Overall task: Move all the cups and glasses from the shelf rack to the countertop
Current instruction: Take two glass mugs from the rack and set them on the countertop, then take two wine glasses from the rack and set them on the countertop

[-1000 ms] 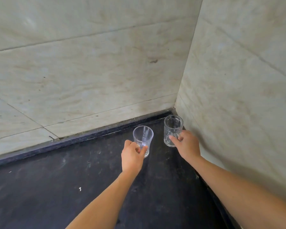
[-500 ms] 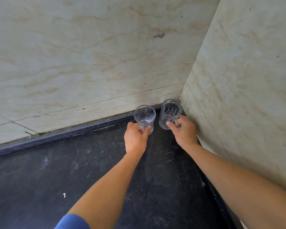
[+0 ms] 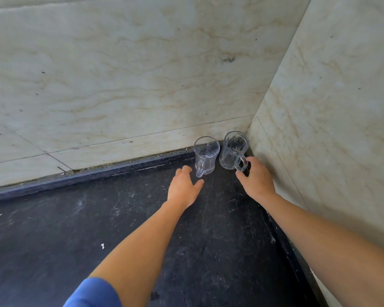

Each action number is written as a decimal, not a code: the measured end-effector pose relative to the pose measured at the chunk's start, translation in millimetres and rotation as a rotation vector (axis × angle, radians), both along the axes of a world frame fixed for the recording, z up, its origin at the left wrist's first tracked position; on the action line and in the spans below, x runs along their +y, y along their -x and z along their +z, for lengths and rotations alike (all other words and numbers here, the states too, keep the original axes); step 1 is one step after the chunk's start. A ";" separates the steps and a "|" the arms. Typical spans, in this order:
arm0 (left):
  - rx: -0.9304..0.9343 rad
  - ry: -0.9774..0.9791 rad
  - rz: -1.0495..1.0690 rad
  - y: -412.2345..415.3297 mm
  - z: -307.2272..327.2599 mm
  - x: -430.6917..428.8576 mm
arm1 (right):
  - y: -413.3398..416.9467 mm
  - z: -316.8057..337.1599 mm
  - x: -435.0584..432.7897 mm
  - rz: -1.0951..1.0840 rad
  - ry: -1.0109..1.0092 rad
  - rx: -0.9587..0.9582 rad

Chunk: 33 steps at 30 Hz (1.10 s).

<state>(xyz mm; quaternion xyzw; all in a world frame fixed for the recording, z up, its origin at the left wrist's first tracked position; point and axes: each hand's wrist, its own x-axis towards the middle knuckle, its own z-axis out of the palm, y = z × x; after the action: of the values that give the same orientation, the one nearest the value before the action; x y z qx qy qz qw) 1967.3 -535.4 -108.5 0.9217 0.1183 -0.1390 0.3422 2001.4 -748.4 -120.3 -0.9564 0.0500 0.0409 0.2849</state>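
Item: 2 clear glass mugs, handled, both upright on the dark countertop (image 3: 75, 229), set side by side in the far right corner where the 2 marbled walls meet.

Left mug (image 3: 205, 155): ribbed lower body, handle turned toward the viewer. It lies just beyond the left hand (image 3: 183, 189), whose fingers are loosely spread and apart from the handle; nothing is held.

Right mug (image 3: 233, 150): faceted body, long axis vertical, handle pointing toward the viewer and right. The right hand (image 3: 256, 181) is nearest it, with fingertips (image 3: 239, 173) at the handle; a light pinch is judged, though full closure cannot be told.

Coming move, as judged: withdrawal of both hands straight back, away from the handles, since both mugs are already placed.

No shelf rack is in view.
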 end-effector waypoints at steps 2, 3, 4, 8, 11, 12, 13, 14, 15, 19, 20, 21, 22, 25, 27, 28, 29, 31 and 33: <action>0.013 -0.037 -0.014 20.3 12.4 16.3 | 19.3 14.2 2.3 0.010 0.055 -0.074; 0.015 -0.060 -0.027 31.6 19.0 25.8 | 28.1 22.1 5.4 0.033 0.097 -0.106; 0.013 -0.087 -0.042 43.6 25.7 35.6 | 36.4 30.7 10.1 0.064 0.135 -0.129; -0.026 -0.169 -0.051 91.7 58.1 79.0 | 61.4 66.1 46.2 0.253 0.209 -0.147; -0.097 -0.245 -0.026 123.5 87.6 112.1 | 74.8 87.7 84.8 0.420 0.260 -0.188; -0.126 -0.277 -0.015 133.8 97.6 122.7 | 78.4 93.9 98.7 0.472 0.267 -0.201; -0.154 -0.312 0.001 144.5 107.5 133.3 | 82.1 100.1 112.9 0.523 0.266 -0.213; -0.178 -0.345 0.022 155.7 116.9 143.7 | 85.9 106.5 127.3 0.573 0.260 -0.230; -0.197 -0.377 0.047 167.3 125.8 153.6 | 89.8 113.1 141.5 0.624 0.251 -0.252; -0.249 -0.533 0.188 220.1 155.6 187.2 | 106.3 138.2 196.0 0.865 0.233 -0.375; -0.259 -0.581 0.230 236.1 162.0 193.4 | 111.9 143.6 209.3 0.928 0.233 -0.405; -0.263 -0.619 0.279 253.4 167.4 198.3 | 118.5 149.1 222.1 0.987 0.228 -0.432; -0.269 -0.647 0.336 271.9 171.7 202.6 | 126.0 154.6 234.5 1.043 0.225 -0.453; -0.285 -0.721 0.482 332.6 178.9 209.8 | 154.5 166.8 270.2 1.205 0.188 -0.539; -0.294 -0.760 0.555 370.3 180.0 212.5 | 174.2 173.0 290.4 1.276 0.141 -0.580; -0.276 -0.786 0.607 397.5 181.5 212.2 | 191.8 176.1 303.5 1.333 0.118 -0.601; -0.252 -0.815 0.651 423.9 183.5 211.1 | 209.8 178.5 315.6 1.390 0.104 -0.617; -0.200 -0.880 0.744 481.5 186.6 208.2 | 252.9 183.3 342.0 1.512 0.085 -0.649; -0.147 -0.933 0.853 541.2 190.3 201.7 | 301.7 187.8 366.8 1.629 0.059 -0.700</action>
<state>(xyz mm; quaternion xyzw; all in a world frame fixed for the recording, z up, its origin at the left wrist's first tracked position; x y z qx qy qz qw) 1426.1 -333.7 81.8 0.8529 0.4993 0.1390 -0.0627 1699.7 -381.6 67.5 -0.6598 -0.7351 -0.0652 0.1415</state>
